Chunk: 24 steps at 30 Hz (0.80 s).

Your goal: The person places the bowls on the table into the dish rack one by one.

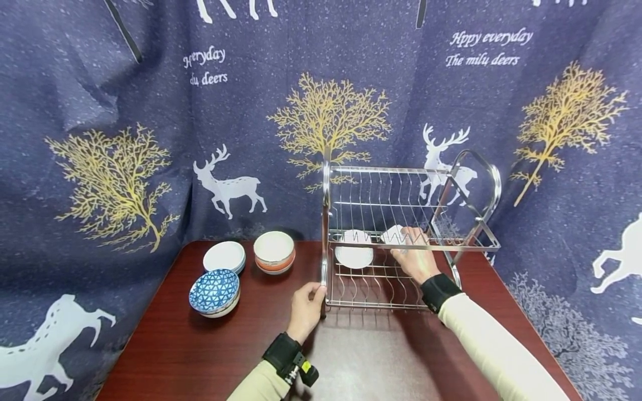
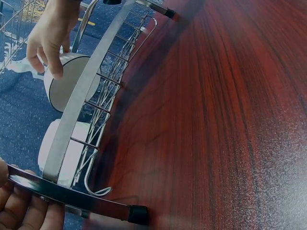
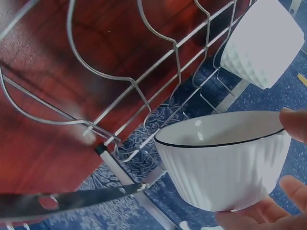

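Observation:
My right hand (image 1: 416,259) reaches into the lower tier of a two-tier metal dish rack (image 1: 376,305). It holds a white ribbed bowl (image 3: 220,172) with a dark rim, thumb at the rim and fingers against the outside and base. In the right wrist view the bowl is close over the rack's wires. Another white bowl (image 1: 354,256), with a textured outside, stands tilted in the lower tier to the left. My left hand (image 1: 305,312) grips the rack's left front upright between thumb and fingers, as the left wrist view shows.
Left of the rack, a blue-patterned bowl (image 1: 214,291) tops a small stack. Behind it are white bowls (image 1: 224,257) and a white bowl (image 1: 273,247) stacked over an orange one. A patterned cloth (image 1: 241,128) hangs behind the dark red table (image 1: 165,345). The upper tier (image 1: 391,205) overhangs my right hand.

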### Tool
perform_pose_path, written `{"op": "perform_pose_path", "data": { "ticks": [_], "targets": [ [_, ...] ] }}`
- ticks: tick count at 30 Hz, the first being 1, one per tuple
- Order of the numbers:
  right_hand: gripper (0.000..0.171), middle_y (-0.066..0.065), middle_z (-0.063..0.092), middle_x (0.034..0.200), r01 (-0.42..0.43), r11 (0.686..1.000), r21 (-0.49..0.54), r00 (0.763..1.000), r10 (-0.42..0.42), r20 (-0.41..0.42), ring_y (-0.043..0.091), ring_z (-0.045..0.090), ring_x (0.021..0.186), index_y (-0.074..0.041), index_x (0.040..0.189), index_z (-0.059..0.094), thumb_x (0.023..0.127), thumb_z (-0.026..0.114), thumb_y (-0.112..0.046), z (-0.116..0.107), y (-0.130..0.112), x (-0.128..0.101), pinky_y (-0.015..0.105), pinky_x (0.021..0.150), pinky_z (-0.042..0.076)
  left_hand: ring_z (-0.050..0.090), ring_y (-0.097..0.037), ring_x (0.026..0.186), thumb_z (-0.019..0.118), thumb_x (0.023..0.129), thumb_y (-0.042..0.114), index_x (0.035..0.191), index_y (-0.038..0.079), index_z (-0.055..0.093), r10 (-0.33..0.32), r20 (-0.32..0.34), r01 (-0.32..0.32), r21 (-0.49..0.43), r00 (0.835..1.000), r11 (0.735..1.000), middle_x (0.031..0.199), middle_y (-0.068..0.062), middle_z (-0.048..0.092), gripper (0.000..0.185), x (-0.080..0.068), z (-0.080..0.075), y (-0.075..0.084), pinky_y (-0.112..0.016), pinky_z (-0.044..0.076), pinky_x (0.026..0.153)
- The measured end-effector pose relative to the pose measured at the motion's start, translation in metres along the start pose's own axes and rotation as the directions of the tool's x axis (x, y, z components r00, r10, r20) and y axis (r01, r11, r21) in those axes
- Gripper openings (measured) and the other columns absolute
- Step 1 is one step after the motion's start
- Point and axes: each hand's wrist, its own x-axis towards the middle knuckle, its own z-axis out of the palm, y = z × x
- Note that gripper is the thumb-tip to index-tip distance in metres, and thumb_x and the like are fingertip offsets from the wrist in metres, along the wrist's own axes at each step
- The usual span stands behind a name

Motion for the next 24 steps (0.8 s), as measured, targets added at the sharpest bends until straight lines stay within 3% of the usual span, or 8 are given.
{"op": "perform_pose_path", "data": {
  "ticks": [3, 5, 8, 13, 18, 24],
  "targets": [
    [0.05, 0.024, 0.056, 0.097, 0.118, 0.99, -0.073, 0.992, -0.12, -0.026, 0.042, 0.051, 0.093, 0.011, 0.104, 0.057, 0.063, 0.076, -0.011, 0.002, 0.001, 0.002, 0.052, 0.085, 0.042, 0.063, -0.014, 0.071, 0.065, 0.091, 0.012, 0.09, 0.006, 0.07, -0.002, -0.002, 0.002, 0.0, 1.0, 1.0, 0.079, -0.002, 0.068, 0.008, 0.0, 0.0, 0.0, -0.026, 0.05, 0.068],
    [0.05, 0.024, 0.055, 0.096, 0.152, 0.984, -0.089, 0.987, -0.156, -0.043, 0.042, 0.051, 0.089, 0.01, 0.104, 0.058, 0.063, 0.078, -0.011, 0.004, 0.001, 0.003, 0.052, 0.081, 0.044, 0.063, -0.013, 0.071, 0.065, 0.091, 0.012, 0.09, 0.006, 0.07, -0.003, -0.004, 0.003, 0.002, 1.0, 1.0, 0.078, -0.002, 0.068, 0.008, 0.0, 0.0, 0.0, -0.026, 0.05, 0.068],
    [0.054, 0.025, 0.053, 0.097, 0.131, 0.987, -0.095, 0.991, -0.134, -0.023, 0.043, 0.052, 0.089, 0.01, 0.109, 0.057, 0.064, 0.08, -0.011, 0.007, 0.002, 0.002, 0.052, 0.082, 0.044, 0.064, -0.013, 0.07, 0.066, 0.091, 0.012, 0.089, 0.006, 0.07, -0.005, -0.003, 0.005, -0.003, 1.0, 1.0, 0.077, -0.002, 0.068, 0.008, 0.0, 0.0, 0.001, -0.025, 0.05, 0.067],
    [0.059, 0.026, 0.055, 0.101, 0.08, 0.985, -0.153, 0.994, -0.066, 0.092, 0.044, 0.052, 0.092, 0.007, 0.115, 0.058, 0.065, 0.081, -0.014, 0.01, 0.002, 0.001, 0.051, 0.086, 0.044, 0.065, -0.015, 0.068, 0.065, 0.091, 0.011, 0.09, 0.004, 0.07, -0.012, 0.009, 0.013, -0.033, 1.0, 0.999, 0.076, -0.005, 0.068, 0.008, -0.001, 0.001, 0.001, -0.024, 0.05, 0.065],
    [0.053, 0.025, 0.06, 0.103, 0.145, 0.974, -0.177, 0.988, -0.131, 0.085, 0.044, 0.056, 0.098, 0.004, 0.109, 0.063, 0.062, 0.082, -0.009, 0.015, 0.001, 0.002, 0.052, 0.09, 0.044, 0.064, -0.013, 0.069, 0.066, 0.09, 0.012, 0.089, 0.005, 0.07, -0.005, -0.001, 0.005, -0.015, 1.0, 1.0, 0.076, -0.002, 0.067, 0.007, -0.001, 0.001, 0.0, -0.024, 0.049, 0.065],
    [0.039, 0.022, 0.062, 0.1, 0.242, 0.937, -0.253, 0.97, -0.231, 0.073, 0.04, 0.057, 0.1, 0.0, 0.102, 0.065, 0.065, 0.076, -0.003, 0.025, 0.003, -0.001, 0.051, 0.092, 0.044, 0.065, -0.013, 0.07, 0.066, 0.09, 0.012, 0.089, 0.006, 0.07, 0.016, -0.011, -0.016, 0.016, 1.0, 1.0, 0.076, -0.001, 0.068, 0.007, 0.0, 0.001, 0.0, -0.025, 0.05, 0.066]
  ]
}}
